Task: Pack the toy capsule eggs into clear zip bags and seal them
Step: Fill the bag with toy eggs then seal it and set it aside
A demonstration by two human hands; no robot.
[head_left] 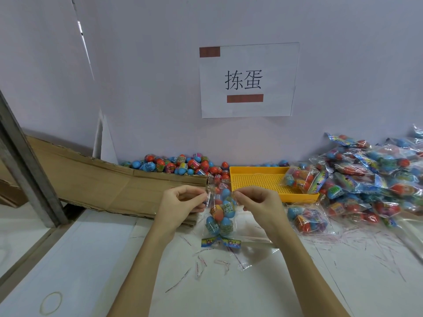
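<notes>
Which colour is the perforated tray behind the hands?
Yellow; the tray shows in the head view.

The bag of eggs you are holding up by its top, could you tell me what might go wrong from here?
1. Both hands, left and right, pinch only the top corners of the bag; the hanging eggs could pull it loose before sealing.
2. If it drops, eggs may roll among the plastic strips littering the table.
</notes>
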